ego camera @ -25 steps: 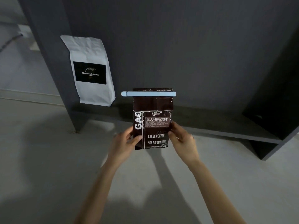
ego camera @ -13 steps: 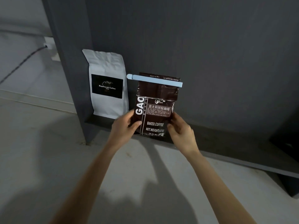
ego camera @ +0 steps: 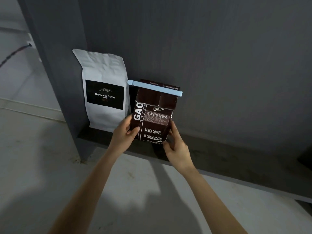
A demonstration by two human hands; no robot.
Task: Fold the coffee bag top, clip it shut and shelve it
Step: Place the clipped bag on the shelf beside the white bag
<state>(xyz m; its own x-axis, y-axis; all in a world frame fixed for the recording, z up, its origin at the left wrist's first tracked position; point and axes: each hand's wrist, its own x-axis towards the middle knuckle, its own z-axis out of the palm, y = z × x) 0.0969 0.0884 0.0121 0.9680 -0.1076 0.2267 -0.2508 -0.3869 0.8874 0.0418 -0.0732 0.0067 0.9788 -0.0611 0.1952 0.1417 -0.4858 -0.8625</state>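
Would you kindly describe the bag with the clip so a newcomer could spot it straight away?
Find the dark grey shelf low against the wall; two coffee bags are at its left end. The brown bag is the right one, held by the left hand and right hand. Unlike the taller white bag beside it, it is dark, glossy and has a pale blue clip across its folded top.

Storeroom: bare floor, grey shelf

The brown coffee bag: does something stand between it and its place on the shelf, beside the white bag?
Nothing visible does. The brown coffee bag, held by the left hand and right hand, is over the dark shelf, right of the white bag. The blue clip nearly reaches that bag.
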